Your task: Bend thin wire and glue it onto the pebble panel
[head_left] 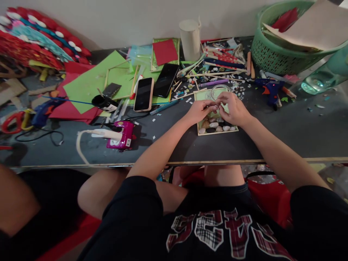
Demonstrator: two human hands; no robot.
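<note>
Left grip: My left grip (200,111) is right of the frame's centre, its fingers drawn in toward the thumb; I cannot tell whether anything is pinched there.
Right grip: My right grip (234,109) faces it, fingers bent and fingertips almost meeting the left ones; whatever may be between them is too small to tell.
Framed panel: The light-edged panel (217,133) lies right of centre on the bench (163,150), under both my hands.
Pebbles: White, brown and dark pebbles (214,124) crowd the panel's near edge, just below my fingers in the picture.
Clear ring: A round transparent ring (219,86) shows at the panel's far edge, above my right fingers.
Upper middle: A white jug (189,40) stands beside a red paper square (164,51).
Centre: A pale-cased phone (143,94) lies next to a black phone (165,81).
Left of centre: A purple socket block (127,131) sits near the bench's front edge; a black pot (102,102) is above it.
Upper right: A green basket (277,59) holds papers, with a blue glue gun (269,87) below it and a clear bottle (323,77) by the right edge.
</note>
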